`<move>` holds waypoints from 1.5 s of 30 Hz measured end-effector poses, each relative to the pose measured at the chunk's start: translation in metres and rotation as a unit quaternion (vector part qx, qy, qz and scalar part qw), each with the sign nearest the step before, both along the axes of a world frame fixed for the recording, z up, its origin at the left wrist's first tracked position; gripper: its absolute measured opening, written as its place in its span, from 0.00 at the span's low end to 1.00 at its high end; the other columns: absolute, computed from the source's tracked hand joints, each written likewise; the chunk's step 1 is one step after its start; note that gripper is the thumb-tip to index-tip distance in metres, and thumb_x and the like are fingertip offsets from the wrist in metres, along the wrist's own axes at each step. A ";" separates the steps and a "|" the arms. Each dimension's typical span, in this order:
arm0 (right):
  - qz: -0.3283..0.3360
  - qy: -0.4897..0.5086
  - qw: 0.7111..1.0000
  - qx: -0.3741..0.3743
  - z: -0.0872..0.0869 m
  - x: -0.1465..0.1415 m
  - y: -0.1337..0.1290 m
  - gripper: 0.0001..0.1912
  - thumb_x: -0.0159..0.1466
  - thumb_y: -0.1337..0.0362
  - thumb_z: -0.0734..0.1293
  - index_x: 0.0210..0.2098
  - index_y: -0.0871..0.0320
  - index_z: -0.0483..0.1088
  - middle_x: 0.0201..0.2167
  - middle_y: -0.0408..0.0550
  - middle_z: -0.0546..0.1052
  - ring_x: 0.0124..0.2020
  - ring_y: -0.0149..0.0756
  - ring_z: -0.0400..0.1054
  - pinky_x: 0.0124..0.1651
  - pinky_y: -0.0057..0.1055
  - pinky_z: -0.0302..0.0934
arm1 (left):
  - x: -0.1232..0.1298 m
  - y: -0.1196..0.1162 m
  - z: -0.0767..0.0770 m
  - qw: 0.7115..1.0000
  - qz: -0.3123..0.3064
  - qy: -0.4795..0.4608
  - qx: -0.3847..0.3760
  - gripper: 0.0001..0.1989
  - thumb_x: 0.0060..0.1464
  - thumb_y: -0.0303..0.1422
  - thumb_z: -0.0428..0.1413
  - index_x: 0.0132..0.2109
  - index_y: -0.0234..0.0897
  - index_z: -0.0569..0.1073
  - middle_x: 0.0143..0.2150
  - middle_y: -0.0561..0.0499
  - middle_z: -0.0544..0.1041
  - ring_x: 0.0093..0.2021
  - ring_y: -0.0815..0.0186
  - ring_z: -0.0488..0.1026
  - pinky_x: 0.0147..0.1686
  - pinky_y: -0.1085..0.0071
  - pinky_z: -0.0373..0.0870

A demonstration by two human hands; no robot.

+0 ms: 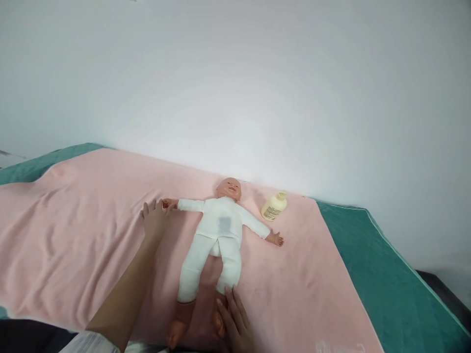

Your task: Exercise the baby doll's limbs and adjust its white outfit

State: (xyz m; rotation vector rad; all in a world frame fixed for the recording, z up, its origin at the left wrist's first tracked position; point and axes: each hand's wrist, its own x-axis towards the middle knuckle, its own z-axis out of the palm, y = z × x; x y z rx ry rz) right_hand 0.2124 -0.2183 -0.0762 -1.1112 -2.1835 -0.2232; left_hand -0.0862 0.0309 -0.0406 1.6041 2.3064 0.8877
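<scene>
A baby doll [221, 220] in a white outfit lies face up on a pink blanket [294, 294], its arms spread and its legs pointing toward me. My left hand [156, 218] rests with fingers apart beside the doll's hand on the left side, its thumb side close to the doll's fingers. At the lower middle, my right hand [236, 316] lies with fingers stretched out against the doll's lower leg and foot on the right side. A pale yellow pump bottle [274, 207] stands, slightly tilted in view, above the doll's right-side arm.
Green quilted cloth [386, 274] shows beyond the blanket on the right and at the far left. A plain white wall [235, 88] rises directly behind the bed. A dark edge [445, 294] is visible at the far right.
</scene>
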 end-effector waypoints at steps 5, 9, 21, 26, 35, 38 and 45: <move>0.009 -0.027 1.000 0.008 -0.013 0.002 -0.003 0.25 0.70 0.62 0.54 0.65 0.61 0.57 0.59 0.58 0.67 0.61 0.49 0.60 0.51 0.42 0.70 | -0.001 -0.003 -0.005 0.999 0.022 0.028 -0.025 0.20 0.60 0.46 0.45 0.48 0.39 0.73 0.55 0.36 0.70 0.63 0.37 0.52 0.54 0.33 0.45; 0.010 -0.033 0.999 0.004 -0.012 0.002 -0.002 0.26 0.69 0.62 0.55 0.65 0.61 0.56 0.59 0.58 0.67 0.61 0.49 0.61 0.51 0.41 0.70 | 0.000 -0.003 -0.003 0.999 0.026 0.006 0.017 0.21 0.61 0.45 0.45 0.51 0.38 0.72 0.60 0.36 0.67 0.66 0.39 0.49 0.57 0.37 0.46; 0.008 0.049 0.998 -0.033 0.038 0.002 0.037 0.25 0.69 0.63 0.55 0.65 0.58 0.54 0.66 0.57 0.57 0.67 0.52 0.50 0.57 0.52 0.63 | 0.051 -0.023 0.032 0.958 -0.020 -0.095 0.271 0.16 0.57 0.39 0.55 0.50 0.39 0.73 0.52 0.47 0.76 0.54 0.59 0.70 0.55 0.63 0.64; 0.033 0.062 0.997 -0.042 0.059 0.002 0.069 0.26 0.70 0.60 0.52 0.66 0.58 0.52 0.67 0.57 0.53 0.68 0.50 0.46 0.61 0.53 0.58 | 0.079 -0.035 0.039 0.916 -0.211 -0.049 0.337 0.08 0.58 0.36 0.56 0.43 0.41 0.76 0.44 0.48 0.80 0.51 0.59 0.73 0.55 0.61 0.64; 0.030 0.159 0.983 -0.082 0.070 0.002 0.099 0.25 0.71 0.58 0.51 0.66 0.57 0.51 0.67 0.55 0.54 0.68 0.46 0.46 0.63 0.51 0.55 | 0.102 -0.041 0.040 0.825 -0.464 -0.001 0.323 0.07 0.58 0.33 0.57 0.44 0.41 0.76 0.42 0.48 0.80 0.48 0.60 0.75 0.50 0.60 0.68; 0.033 0.164 0.982 -0.086 0.067 0.002 0.096 0.25 0.71 0.58 0.51 0.65 0.57 0.52 0.68 0.55 0.53 0.69 0.47 0.45 0.63 0.51 0.55 | 0.099 -0.040 0.038 0.822 -0.474 0.009 0.314 0.08 0.58 0.33 0.57 0.45 0.41 0.76 0.43 0.48 0.80 0.49 0.60 0.75 0.51 0.59 0.67; 0.027 0.148 0.986 -0.068 0.058 -0.001 0.073 0.24 0.71 0.57 0.51 0.64 0.58 0.55 0.67 0.56 0.55 0.68 0.49 0.46 0.62 0.53 0.57 | 0.084 -0.040 0.034 0.867 -0.350 -0.040 0.352 0.10 0.57 0.38 0.58 0.45 0.40 0.77 0.45 0.47 0.80 0.46 0.61 0.76 0.49 0.63 0.70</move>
